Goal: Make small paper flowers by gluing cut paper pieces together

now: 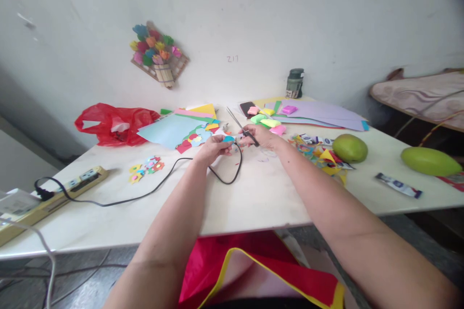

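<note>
Near the middle of the white table point(232, 212), my left hand point(214, 148) pinches a small blue paper piece point(228, 139). Just to its right, my right hand point(258, 136) is closed on the dark handles of the scissors point(236, 119), whose blades point up and to the left, away from the blue piece. A black cable point(145, 196) loops below both hands. Beyond my left hand lie colourful paper cut-outs point(195, 136) on a light blue sheet point(165, 130). Small paper flowers point(147, 168) rest to the left.
A red plastic bag point(136, 125) and a power strip point(78, 184) are at the left. Soft coloured packets point(267, 119), purple sheets point(322, 115) and a bottle point(295, 83) stand or lie behind. Paper scraps point(326, 157), green fruits point(350, 148) and a tube point(398, 185) are right.
</note>
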Demonstrator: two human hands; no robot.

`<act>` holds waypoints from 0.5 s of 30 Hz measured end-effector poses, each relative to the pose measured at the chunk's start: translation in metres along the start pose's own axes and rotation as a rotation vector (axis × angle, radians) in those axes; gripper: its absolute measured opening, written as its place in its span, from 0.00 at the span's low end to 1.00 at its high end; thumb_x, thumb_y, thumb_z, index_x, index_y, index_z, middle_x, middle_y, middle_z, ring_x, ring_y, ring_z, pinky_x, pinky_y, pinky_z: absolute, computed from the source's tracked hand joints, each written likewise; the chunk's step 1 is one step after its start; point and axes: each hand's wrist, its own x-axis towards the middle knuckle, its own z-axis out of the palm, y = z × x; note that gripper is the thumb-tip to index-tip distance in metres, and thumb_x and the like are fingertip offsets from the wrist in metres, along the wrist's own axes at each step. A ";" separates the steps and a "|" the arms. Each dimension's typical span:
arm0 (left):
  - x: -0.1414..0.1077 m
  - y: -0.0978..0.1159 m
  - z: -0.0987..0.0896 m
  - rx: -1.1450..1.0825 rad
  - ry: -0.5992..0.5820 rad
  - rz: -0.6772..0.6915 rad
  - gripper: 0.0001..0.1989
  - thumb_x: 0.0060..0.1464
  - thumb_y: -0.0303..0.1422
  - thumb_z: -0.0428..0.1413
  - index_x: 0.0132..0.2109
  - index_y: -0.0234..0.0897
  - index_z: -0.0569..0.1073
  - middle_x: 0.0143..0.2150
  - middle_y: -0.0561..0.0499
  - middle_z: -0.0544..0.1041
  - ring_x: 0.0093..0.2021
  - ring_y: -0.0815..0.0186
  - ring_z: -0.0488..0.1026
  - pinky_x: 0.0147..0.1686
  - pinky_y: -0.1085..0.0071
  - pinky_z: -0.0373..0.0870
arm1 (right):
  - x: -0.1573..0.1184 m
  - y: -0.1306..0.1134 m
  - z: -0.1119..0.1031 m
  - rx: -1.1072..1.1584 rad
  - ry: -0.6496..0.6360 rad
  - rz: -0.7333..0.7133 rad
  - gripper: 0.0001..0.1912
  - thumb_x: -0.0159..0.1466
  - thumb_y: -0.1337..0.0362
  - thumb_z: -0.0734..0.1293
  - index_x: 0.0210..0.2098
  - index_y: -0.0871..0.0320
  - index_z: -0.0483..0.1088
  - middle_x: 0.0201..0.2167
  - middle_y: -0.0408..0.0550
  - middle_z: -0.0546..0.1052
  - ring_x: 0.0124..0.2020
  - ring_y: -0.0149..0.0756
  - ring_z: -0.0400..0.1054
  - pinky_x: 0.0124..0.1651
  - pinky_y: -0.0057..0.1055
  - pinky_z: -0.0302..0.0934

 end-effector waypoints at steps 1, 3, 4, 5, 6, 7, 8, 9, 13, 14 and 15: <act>0.000 0.000 0.000 0.005 0.000 -0.003 0.12 0.37 0.31 0.64 0.27 0.31 0.68 0.20 0.53 0.71 0.19 0.74 0.67 0.24 0.75 0.67 | 0.000 -0.001 0.001 0.011 0.018 -0.007 0.20 0.44 0.64 0.74 0.36 0.61 0.67 0.21 0.40 0.72 0.23 0.27 0.66 0.26 0.23 0.62; 0.000 0.001 0.001 0.016 0.003 -0.012 0.12 0.37 0.31 0.64 0.27 0.32 0.69 0.20 0.53 0.70 0.19 0.75 0.65 0.21 0.76 0.64 | 0.000 -0.003 0.004 0.028 0.043 -0.012 0.20 0.44 0.65 0.74 0.35 0.61 0.68 0.21 0.39 0.71 0.21 0.26 0.66 0.26 0.23 0.62; 0.000 0.001 0.002 0.022 0.000 -0.012 0.11 0.37 0.31 0.63 0.27 0.32 0.69 0.19 0.54 0.70 0.18 0.75 0.64 0.21 0.76 0.63 | 0.000 -0.003 0.005 0.037 0.049 -0.013 0.20 0.44 0.66 0.74 0.36 0.61 0.68 0.21 0.39 0.71 0.21 0.26 0.66 0.26 0.24 0.62; -0.001 0.001 0.002 0.028 -0.006 -0.010 0.11 0.37 0.31 0.63 0.26 0.32 0.69 0.19 0.54 0.69 0.18 0.76 0.63 0.20 0.77 0.61 | 0.000 -0.003 0.006 0.046 0.055 -0.015 0.20 0.44 0.66 0.74 0.36 0.61 0.68 0.21 0.39 0.71 0.22 0.26 0.66 0.27 0.24 0.62; -0.001 0.002 0.002 0.035 -0.016 -0.005 0.11 0.37 0.31 0.63 0.26 0.32 0.69 0.19 0.54 0.69 0.17 0.76 0.62 0.19 0.77 0.60 | 0.000 -0.003 0.007 0.056 0.061 -0.020 0.21 0.44 0.66 0.74 0.36 0.61 0.68 0.21 0.39 0.71 0.22 0.27 0.66 0.27 0.24 0.63; -0.001 0.002 0.003 0.040 -0.029 0.001 0.10 0.37 0.31 0.63 0.25 0.32 0.69 0.19 0.54 0.68 0.17 0.76 0.62 0.19 0.77 0.59 | 0.000 -0.003 0.008 0.064 0.065 -0.028 0.21 0.44 0.65 0.74 0.37 0.61 0.68 0.22 0.40 0.72 0.22 0.27 0.66 0.27 0.25 0.63; -0.001 0.002 0.004 0.046 -0.044 0.004 0.10 0.36 0.31 0.63 0.25 0.32 0.68 0.18 0.55 0.67 0.17 0.77 0.61 0.19 0.77 0.58 | 0.001 -0.002 0.009 0.070 0.068 -0.036 0.21 0.44 0.65 0.74 0.37 0.60 0.67 0.23 0.40 0.72 0.22 0.26 0.66 0.27 0.25 0.63; -0.001 0.002 0.004 0.052 -0.059 0.004 0.10 0.36 0.30 0.63 0.24 0.32 0.68 0.18 0.55 0.66 0.17 0.77 0.60 0.18 0.77 0.57 | 0.001 -0.001 0.009 0.073 0.068 -0.043 0.22 0.44 0.64 0.74 0.37 0.60 0.67 0.24 0.40 0.72 0.22 0.26 0.66 0.27 0.25 0.63; -0.002 0.003 0.008 0.093 -0.080 -0.020 0.10 0.36 0.31 0.63 0.22 0.33 0.68 0.17 0.57 0.64 0.16 0.77 0.58 0.18 0.76 0.55 | 0.002 0.002 0.011 0.090 0.037 -0.043 0.23 0.44 0.64 0.74 0.38 0.59 0.67 0.24 0.40 0.72 0.22 0.26 0.66 0.28 0.25 0.63; -0.002 0.003 0.009 0.104 -0.079 -0.024 0.10 0.36 0.31 0.63 0.22 0.33 0.68 0.17 0.57 0.64 0.16 0.77 0.58 0.18 0.76 0.55 | 0.002 0.002 0.012 0.102 0.029 -0.044 0.22 0.44 0.65 0.73 0.38 0.60 0.67 0.24 0.39 0.72 0.23 0.26 0.66 0.29 0.25 0.63; -0.002 0.003 0.009 0.114 -0.078 -0.026 0.10 0.35 0.31 0.63 0.22 0.33 0.68 0.17 0.57 0.64 0.16 0.77 0.58 0.18 0.76 0.55 | 0.002 0.002 0.013 0.114 0.022 -0.047 0.21 0.44 0.66 0.73 0.38 0.60 0.67 0.24 0.39 0.71 0.23 0.26 0.66 0.29 0.25 0.63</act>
